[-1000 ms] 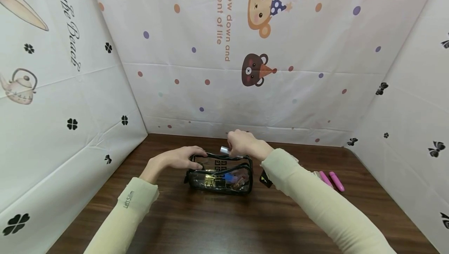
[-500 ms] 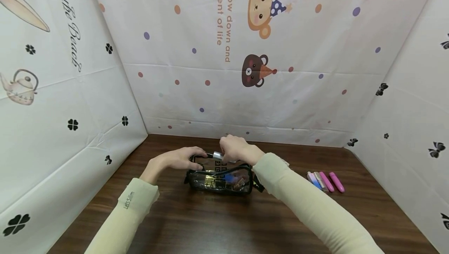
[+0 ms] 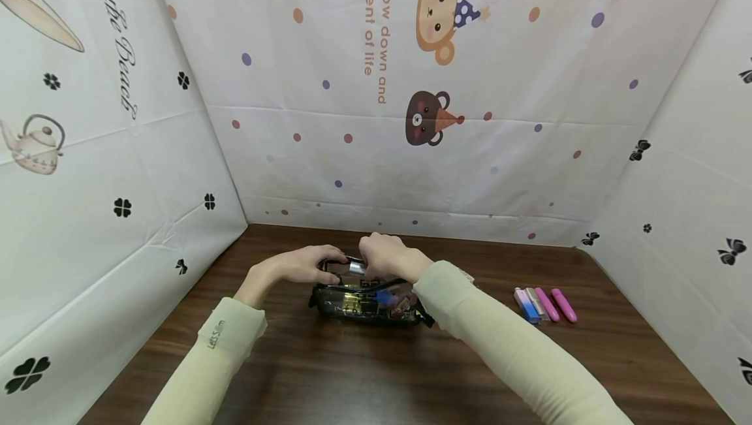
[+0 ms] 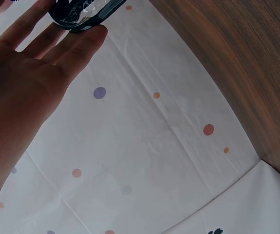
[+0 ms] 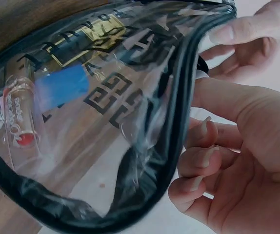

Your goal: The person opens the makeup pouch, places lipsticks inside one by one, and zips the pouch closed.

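Note:
A clear pouch [image 3: 337, 311] with black zip edging stands on the table with its top open. My left hand [image 3: 302, 265] grips its left end, thumb at the opening; in the left wrist view several fingers of the left hand [image 4: 37, 80] lie against its outside. My right hand [image 3: 384, 256] holds a slim item with a silver end [image 3: 356, 268] in the pouch's mouth; its kind cannot be told. In the right wrist view the right hand [image 5: 247, 146] has curled fingers beside the black rim [image 5: 185, 92], which hides most of the held item.
Inside the pouch lie a gold-and-black item [image 5: 103, 36], a blue item [image 5: 64, 87] and a clear tube with a red spot [image 5: 22, 117]. To the right, a blue-and-white stick [image 3: 525, 305], a silvery stick [image 3: 536, 303] and two pink tubes [image 3: 548, 305] lie side by side.
My right hand has moved left and down, bringing the silver-ended item from above the pouch into its mouth. The left hand has stayed at the pouch's left end.

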The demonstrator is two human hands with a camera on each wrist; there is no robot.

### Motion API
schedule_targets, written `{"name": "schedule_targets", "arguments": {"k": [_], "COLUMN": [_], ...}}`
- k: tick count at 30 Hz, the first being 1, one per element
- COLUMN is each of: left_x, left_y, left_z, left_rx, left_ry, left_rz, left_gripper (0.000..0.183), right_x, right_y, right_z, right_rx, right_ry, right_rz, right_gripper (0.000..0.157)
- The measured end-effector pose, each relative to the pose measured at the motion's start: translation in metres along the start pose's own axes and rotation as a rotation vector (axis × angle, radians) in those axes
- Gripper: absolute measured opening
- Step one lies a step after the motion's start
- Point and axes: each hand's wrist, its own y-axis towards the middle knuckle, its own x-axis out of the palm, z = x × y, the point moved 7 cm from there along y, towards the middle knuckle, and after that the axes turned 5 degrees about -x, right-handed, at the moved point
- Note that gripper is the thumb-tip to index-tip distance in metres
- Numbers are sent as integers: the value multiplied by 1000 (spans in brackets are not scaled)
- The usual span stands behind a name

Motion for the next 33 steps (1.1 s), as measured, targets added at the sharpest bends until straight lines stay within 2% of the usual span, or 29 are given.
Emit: {"name": "schedule_targets", "arguments": {"k": [6, 9, 15, 19, 24, 33], "left_x": [0, 0, 0, 1, 1, 0], "left_y": [0, 0, -1, -1, 0, -1], "left_z": [-1, -1, 1, 1, 1, 1], "left_rx": [-5, -6, -15, -22, -23, -19], "left_ry": [-1, 2, -8, -5, 2, 5], "left_rz": [0, -1, -11, -19, -23, -21], "left_gripper": [50, 50, 50, 49, 49, 50], "right_x": [6, 6, 0, -6, -8, 19], "right_y": [3, 3, -9, -25, -49, -93], "right_z": [-5, -4, 16, 42, 85, 169], "right_rx": [-29, -33, 2, 22, 74, 213], "right_ry": [-60, -48, 19, 65, 103, 133], "right_rz": [-2, 11, 69, 127, 180, 120], "right_gripper": [15, 13, 18, 18, 20, 24]}}
